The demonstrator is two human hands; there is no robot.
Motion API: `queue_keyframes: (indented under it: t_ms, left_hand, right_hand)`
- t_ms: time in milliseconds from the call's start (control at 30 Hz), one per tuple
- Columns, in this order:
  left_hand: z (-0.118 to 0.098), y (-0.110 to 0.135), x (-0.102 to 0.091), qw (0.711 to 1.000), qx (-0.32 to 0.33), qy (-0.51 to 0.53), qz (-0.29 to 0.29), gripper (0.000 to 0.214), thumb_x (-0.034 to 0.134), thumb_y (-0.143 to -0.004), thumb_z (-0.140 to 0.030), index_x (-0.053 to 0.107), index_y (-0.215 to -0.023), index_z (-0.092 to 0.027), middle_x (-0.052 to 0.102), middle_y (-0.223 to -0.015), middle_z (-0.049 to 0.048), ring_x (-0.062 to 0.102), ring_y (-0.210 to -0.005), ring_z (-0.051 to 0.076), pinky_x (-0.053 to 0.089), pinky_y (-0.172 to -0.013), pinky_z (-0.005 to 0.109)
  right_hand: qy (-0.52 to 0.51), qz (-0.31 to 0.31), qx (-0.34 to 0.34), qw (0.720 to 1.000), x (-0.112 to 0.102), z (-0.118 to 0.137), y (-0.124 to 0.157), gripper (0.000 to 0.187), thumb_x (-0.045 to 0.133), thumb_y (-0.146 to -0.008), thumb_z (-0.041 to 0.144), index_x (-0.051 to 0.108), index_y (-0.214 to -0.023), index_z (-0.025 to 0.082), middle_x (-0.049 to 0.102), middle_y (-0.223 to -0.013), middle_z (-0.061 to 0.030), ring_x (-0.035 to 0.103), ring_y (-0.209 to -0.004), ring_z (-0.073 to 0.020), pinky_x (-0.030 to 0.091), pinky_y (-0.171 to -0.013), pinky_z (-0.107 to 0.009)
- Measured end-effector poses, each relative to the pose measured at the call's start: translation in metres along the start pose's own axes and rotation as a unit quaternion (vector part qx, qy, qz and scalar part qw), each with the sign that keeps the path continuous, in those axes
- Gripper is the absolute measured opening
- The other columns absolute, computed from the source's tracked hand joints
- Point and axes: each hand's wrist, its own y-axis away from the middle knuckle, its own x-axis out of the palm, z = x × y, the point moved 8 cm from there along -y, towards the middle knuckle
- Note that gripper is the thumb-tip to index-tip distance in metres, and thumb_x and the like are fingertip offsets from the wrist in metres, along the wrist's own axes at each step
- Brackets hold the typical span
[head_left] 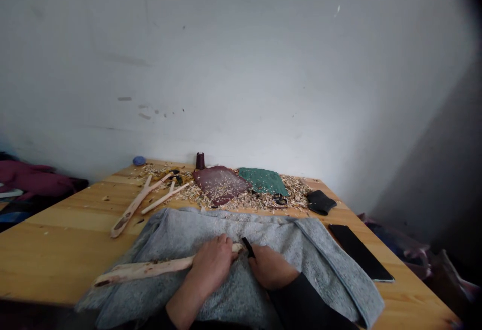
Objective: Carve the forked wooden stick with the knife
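Observation:
A peeled wooden stick (150,268) lies across a grey towel-like cloth (301,254), its thick end to the left. My left hand (214,257) is closed over the stick near its thin right end. In my right hand (269,267) is a black knife (247,246); only a short, flat, dark part of it sticks out past the fingers, pointing up and left. It is close to the stick's tip, but I cannot tell whether they touch. My right fingers hide the rest of the knife.
Wood shavings (263,203) cover the back of the wooden table (56,239). Among them lie maroon sandpaper (220,182) and a green sheet (263,180). Forked sticks (131,207) are at left, a thread spool (200,160) behind, a black pouch (321,202) and dark tablet (359,252) at right.

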Motion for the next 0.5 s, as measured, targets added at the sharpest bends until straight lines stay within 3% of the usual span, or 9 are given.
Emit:
queue_keyframes:
  t_ms: [500]
  left_hand:
    - [0.004,-0.013,-0.003,1.0,0.012,-0.005,0.015,0.035,0.035,-0.095,-0.034,0.065,-0.097,-0.017,0.071,-0.095,0.0125,0.067,-0.088,0.029,0.047,-0.076,0.04]
  right_hand:
    - [-0.018,0.021,-0.01,1.0,0.002,0.008,-0.003,0.034,0.039,-0.086,0.02,0.066,-0.108,0.017,0.07,-0.108,-0.016,0.066,-0.099,-0.0307,0.048,-0.08,-0.041]
